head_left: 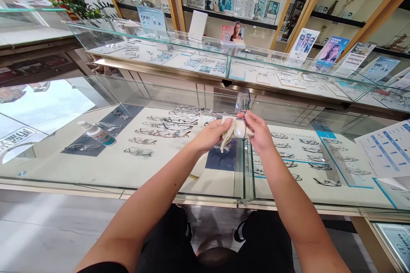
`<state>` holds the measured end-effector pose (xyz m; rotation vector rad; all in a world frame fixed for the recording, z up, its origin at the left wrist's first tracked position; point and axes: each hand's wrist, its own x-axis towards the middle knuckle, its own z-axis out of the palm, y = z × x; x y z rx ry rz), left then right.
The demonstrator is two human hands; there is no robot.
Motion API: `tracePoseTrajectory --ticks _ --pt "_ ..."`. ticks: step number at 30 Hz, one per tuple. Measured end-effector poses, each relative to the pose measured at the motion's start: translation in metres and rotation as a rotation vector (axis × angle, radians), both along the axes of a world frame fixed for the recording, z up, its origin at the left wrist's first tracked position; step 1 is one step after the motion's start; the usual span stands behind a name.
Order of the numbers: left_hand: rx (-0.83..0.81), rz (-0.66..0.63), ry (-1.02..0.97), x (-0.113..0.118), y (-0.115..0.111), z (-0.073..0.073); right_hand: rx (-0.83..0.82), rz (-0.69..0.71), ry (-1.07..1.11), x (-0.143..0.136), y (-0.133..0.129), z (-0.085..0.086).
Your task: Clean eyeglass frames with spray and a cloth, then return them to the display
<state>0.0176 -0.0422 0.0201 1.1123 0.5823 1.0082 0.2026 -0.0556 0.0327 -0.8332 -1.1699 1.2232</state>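
Above the glass counter, my left hand (211, 134) pinches a cream-coloured cloth (226, 130) against one lens of a pair of eyeglasses (243, 100). The glasses have a dark blue frame and are turned on end, one lens above the other. My right hand (258, 131) is closed on the frame from the right side, near the bridge. Part of the cloth lies behind the lower lens, and a corner hangs below my left fingers. The folded temples are hard to make out.
A glass display counter (179, 175) with several rows of eyeglasses inside spans the front. On its left stands a white spray bottle (98, 133). A printed stand (389, 147) rises at the right. Beyond is a second glass showcase (144, 64) with upright cards on top.
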Motion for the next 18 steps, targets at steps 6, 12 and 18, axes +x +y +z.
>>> tracePoseTrajectory --ticks 6,12,18 --pt "-0.011 -0.049 0.038 0.006 -0.006 0.001 0.018 0.066 -0.034 -0.011 -0.006 0.001" --pt "-0.056 -0.024 -0.013 0.009 -0.004 -0.003 0.069 0.017 -0.101 -0.013 -0.006 -0.003" --pt "-0.085 -0.031 -0.008 0.01 -0.003 -0.004 0.082 0.024 -0.106 -0.012 -0.005 -0.004"
